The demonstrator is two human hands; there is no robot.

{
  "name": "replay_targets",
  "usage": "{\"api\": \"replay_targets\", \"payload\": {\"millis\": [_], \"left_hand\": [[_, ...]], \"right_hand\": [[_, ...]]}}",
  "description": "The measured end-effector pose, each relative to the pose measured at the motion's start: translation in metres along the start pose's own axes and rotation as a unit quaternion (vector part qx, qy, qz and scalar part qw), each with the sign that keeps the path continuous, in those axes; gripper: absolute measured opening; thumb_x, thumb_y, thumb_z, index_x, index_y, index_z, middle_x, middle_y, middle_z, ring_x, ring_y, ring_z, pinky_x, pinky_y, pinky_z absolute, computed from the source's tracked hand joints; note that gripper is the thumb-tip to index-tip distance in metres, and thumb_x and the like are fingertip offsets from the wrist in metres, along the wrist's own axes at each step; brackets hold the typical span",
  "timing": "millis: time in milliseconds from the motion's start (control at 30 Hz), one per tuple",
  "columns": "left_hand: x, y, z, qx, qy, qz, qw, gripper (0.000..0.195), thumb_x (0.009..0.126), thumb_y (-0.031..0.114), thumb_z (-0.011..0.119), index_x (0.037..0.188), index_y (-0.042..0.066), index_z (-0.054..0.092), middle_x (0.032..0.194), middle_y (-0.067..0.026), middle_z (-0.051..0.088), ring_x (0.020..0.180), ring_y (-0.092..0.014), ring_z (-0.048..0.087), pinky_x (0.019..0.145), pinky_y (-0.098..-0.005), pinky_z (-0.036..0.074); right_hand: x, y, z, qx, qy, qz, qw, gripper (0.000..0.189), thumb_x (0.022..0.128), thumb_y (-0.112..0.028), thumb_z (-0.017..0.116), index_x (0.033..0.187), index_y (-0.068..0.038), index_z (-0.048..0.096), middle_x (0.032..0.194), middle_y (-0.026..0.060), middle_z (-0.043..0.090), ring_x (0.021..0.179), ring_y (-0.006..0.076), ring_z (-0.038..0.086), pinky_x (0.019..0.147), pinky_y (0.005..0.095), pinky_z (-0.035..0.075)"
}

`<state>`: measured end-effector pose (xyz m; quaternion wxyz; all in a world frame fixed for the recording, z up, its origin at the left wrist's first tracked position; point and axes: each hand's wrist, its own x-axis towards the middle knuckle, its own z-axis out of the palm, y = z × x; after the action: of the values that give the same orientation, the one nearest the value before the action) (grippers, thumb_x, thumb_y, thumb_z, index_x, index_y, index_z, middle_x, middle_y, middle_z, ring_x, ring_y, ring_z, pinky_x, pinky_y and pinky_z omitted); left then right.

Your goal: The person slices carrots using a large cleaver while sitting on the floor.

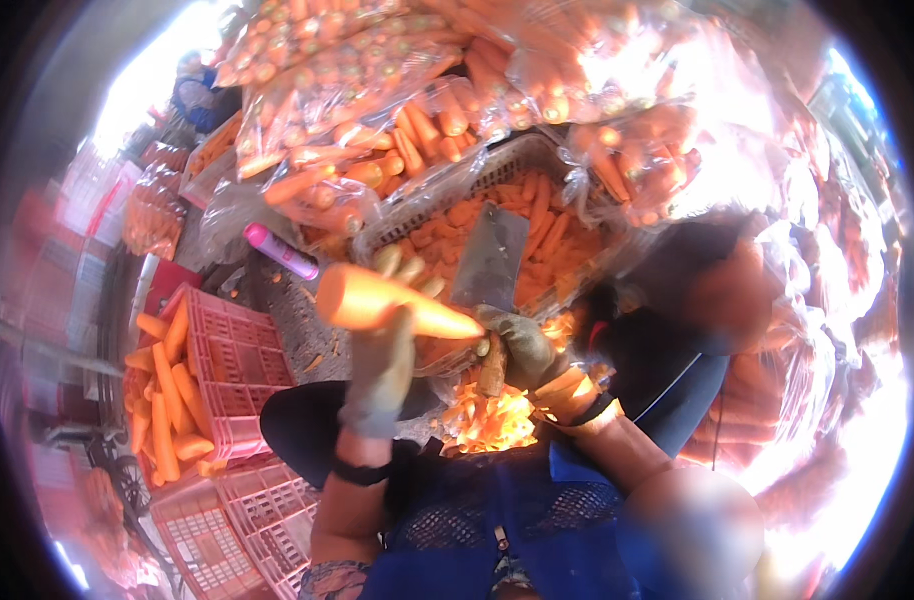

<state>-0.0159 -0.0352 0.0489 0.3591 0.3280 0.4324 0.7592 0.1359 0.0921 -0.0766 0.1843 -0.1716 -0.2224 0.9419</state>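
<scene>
My left hand [382, 364], in a pale work glove, grips a large peeled carrot [378, 300] with its thick end to the left. The narrow tip reaches the gloved right hand [523, 341]. That hand is closed around the wooden handle [492, 369] of a cleaver, whose broad metal blade [490, 255] points away from me. Beyond the blade lies a grey plastic crate [415, 191] holding carrot pieces and some whole carrots. Bright orange carrot peelings [490, 420] are heaped between my legs, just below my hands.
Clear plastic bags of carrots [337, 82] are piled behind the crate and along the right. A pink crate [239, 352] with peeled carrots [168, 405] stands at left. Nearby lies a pink tube-shaped container [280, 251]. A person [195, 90] is at far upper left. A dark shape [697, 285] blurs at right.
</scene>
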Motion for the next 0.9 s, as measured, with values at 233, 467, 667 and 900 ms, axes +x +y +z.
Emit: {"api": "replay_targets", "payload": {"millis": [233, 467, 667, 900], "left_hand": [[-0.043, 0.084, -0.057, 0.092, -0.068, -0.269, 0.956, 0.089, 0.096, 0.049, 0.081, 0.159, -0.005, 0.047, 0.137, -0.0171, 0.070, 0.109, -0.026, 0.076, 0.086, -0.0349, 0.065], [-0.054, 0.056, -0.059, 0.230, -0.121, -0.399, 0.880, 0.079, 0.094, 0.055, 0.076, 0.141, -0.007, 0.062, 0.106, -0.0096, 0.073, 0.087, -0.018, 0.073, 0.073, -0.0286, 0.058], [-0.049, 0.045, -0.065, 0.186, -0.038, -0.371, 0.909, 0.071, 0.092, 0.050, 0.076, 0.132, -0.008, 0.067, 0.104, -0.0106, 0.073, 0.082, -0.019, 0.072, 0.072, -0.0298, 0.058], [-0.038, 0.056, -0.076, 0.205, 0.000, -0.292, 0.934, 0.071, 0.092, 0.050, 0.077, 0.135, -0.005, 0.066, 0.106, -0.0113, 0.074, 0.082, -0.021, 0.075, 0.072, -0.0310, 0.060]], "right_hand": [[-0.001, -0.045, 0.006, -0.131, 0.095, -0.061, 0.985, 0.010, 0.100, -0.017, 0.072, 0.102, -0.008, 0.074, 0.082, 0.0013, 0.068, 0.065, 0.0115, 0.062, 0.060, 0.0275, 0.051], [-0.037, -0.080, 0.071, -0.230, 0.169, 0.002, 0.958, 0.023, 0.092, -0.022, 0.080, 0.107, -0.006, 0.076, 0.083, 0.0032, 0.069, 0.064, 0.0119, 0.060, 0.054, 0.0284, 0.047], [-0.044, -0.095, 0.070, -0.471, 0.183, -0.226, 0.833, 0.023, 0.099, -0.018, 0.077, 0.114, -0.001, 0.079, 0.083, -0.0004, 0.072, 0.076, 0.0079, 0.063, 0.066, 0.0296, 0.051], [-0.031, -0.077, 0.059, -0.756, 0.140, -0.114, 0.629, 0.027, 0.101, -0.029, 0.070, 0.114, -0.008, 0.081, 0.091, 0.0194, 0.076, 0.087, 0.0382, 0.072, 0.077, 0.0465, 0.057]]}}
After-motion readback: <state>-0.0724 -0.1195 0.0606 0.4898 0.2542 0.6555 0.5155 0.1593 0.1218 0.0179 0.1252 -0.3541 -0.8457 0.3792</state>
